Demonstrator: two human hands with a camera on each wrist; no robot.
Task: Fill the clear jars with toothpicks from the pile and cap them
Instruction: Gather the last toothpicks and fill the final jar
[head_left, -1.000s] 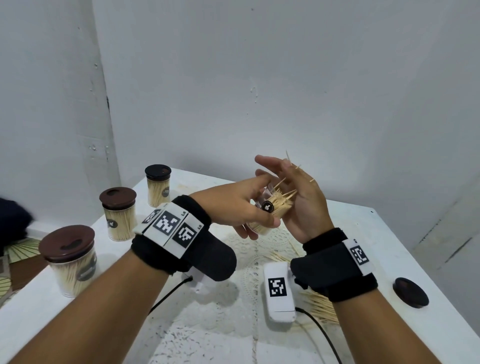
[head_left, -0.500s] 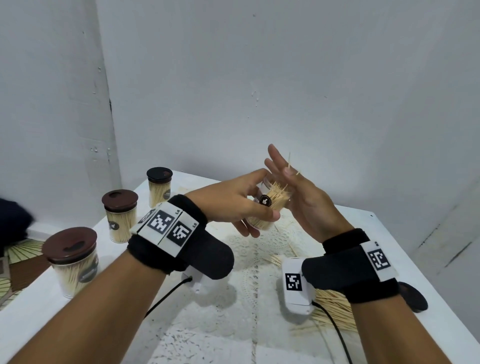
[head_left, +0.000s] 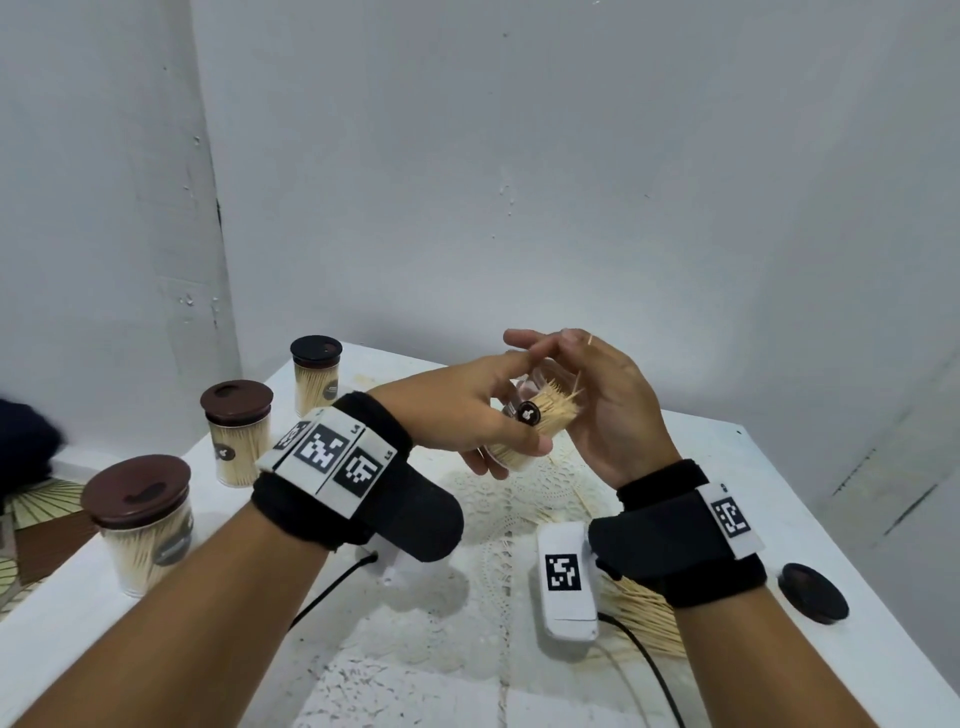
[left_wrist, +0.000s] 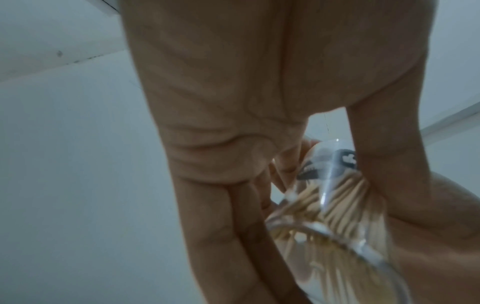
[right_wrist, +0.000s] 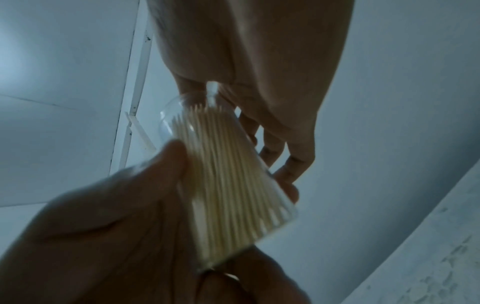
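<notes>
- My left hand (head_left: 470, 415) is curled round the clear jar (head_left: 524, 431), thumb on the near side and the other fingers behind it. I hold it tilted in mid-air at the centre of the head view, mouth toward my right palm, I judge so the sticks slide together.
- My right hand (head_left: 605, 410) is spread loosely, fingers relaxed, at the jar's mouth; it grips nothing I can make out. One stray stick shows near its knuckles. I judge the palm is there to tap the tips level and stop any sliding out.
- The toothpicks (right_wrist: 228, 164) in the jar lie parallel and packed, and the tips poke past the rim in the head view. To my eye the jar is near full, so capping comes soon.
- The loose dark cap (head_left: 813, 592) lies on the white table (head_left: 779, 467) at lower right of the head view, well apart from the jar, within my right hand's reach.
- The toothpick pile (head_left: 644, 618) sits on the table under my right wrist, partly hidden.
- Three capped jars (head_left: 140, 525) full of toothpicks stand in a row along the table's left edge, out of the working space.
</notes>
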